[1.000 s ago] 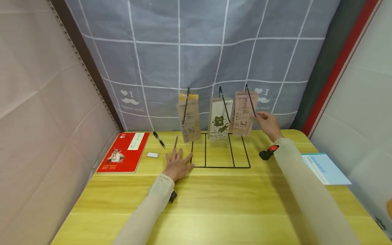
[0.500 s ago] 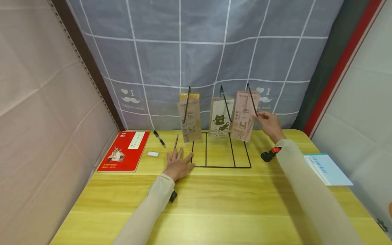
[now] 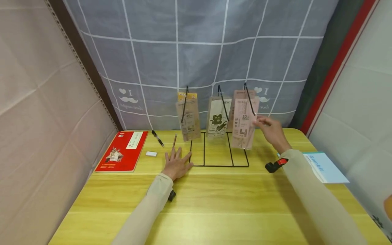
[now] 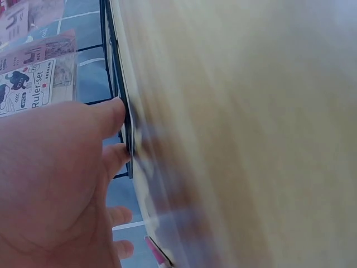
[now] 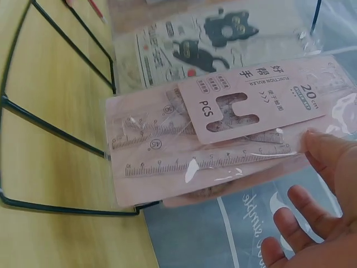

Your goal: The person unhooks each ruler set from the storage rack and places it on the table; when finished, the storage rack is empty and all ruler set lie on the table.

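Observation:
My right hand [image 3: 272, 133] pinches the right edge of a pink ruler set [image 3: 244, 124] in a clear pouch, at the rack's right hook [image 3: 249, 98]. Clear rulers and a "20 cm" label show on this ruler set in the right wrist view; another pink pack lies behind it. My left hand [image 3: 177, 166] rests with spread fingers at the left end of the black wire rack [image 3: 220, 166], thumb and forefinger touching its base in the left wrist view. A cat-printed ruler set [image 3: 218, 120] hangs on the middle hook and a beige ruler pack [image 3: 188, 122] on the left one.
Left on the table are a red notebook [image 3: 122, 151], a black pen [image 3: 157, 138], a white eraser [image 3: 151, 154] and a pencil [image 3: 174, 140]. A light blue notebook [image 3: 326, 167] lies at the right. Behind the rack hangs a grey checked curtain [image 3: 153, 64].
My right hand has moved down and towards me along the hook with the front pink ruler set, which now stands apart from the pack behind. My left hand has stayed put.

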Tool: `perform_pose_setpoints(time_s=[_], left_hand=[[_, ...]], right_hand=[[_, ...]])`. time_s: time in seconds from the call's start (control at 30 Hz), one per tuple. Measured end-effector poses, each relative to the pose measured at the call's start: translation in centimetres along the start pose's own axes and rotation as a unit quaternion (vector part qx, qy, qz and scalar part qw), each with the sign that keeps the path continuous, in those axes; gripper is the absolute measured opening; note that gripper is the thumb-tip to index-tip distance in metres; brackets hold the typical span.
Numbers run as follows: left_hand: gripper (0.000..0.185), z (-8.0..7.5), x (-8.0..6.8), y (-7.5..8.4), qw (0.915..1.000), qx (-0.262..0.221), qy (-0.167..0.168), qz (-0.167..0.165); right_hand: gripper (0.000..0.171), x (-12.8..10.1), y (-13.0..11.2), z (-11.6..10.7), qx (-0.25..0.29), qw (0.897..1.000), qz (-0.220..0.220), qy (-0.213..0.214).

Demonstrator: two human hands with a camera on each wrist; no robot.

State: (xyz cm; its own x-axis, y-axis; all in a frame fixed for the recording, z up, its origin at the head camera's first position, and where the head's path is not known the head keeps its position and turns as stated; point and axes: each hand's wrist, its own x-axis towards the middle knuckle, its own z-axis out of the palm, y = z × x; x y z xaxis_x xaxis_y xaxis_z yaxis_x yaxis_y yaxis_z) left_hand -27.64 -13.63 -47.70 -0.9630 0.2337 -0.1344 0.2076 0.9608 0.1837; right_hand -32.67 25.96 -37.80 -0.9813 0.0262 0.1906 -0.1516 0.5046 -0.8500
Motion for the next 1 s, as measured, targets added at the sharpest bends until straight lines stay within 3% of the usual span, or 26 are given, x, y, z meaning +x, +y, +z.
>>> perform_pose_setpoints(time_s=[0.4,1.0], left_hand=[[0.059,-0.2,0.1,-0.1,1.0,-0.002,-0.003,0.002],[0.06,0.0,0.0,0.2,0.9994,-0.01,-0.026,-0.019]], right_hand=[[0.066,-4.3,-1.3,-0.7,-0.024,1.0,0.016,-0.007],[0.061,-9.3,-2.6,-1.2,-0.008,0.999,0.035,-0.027]])
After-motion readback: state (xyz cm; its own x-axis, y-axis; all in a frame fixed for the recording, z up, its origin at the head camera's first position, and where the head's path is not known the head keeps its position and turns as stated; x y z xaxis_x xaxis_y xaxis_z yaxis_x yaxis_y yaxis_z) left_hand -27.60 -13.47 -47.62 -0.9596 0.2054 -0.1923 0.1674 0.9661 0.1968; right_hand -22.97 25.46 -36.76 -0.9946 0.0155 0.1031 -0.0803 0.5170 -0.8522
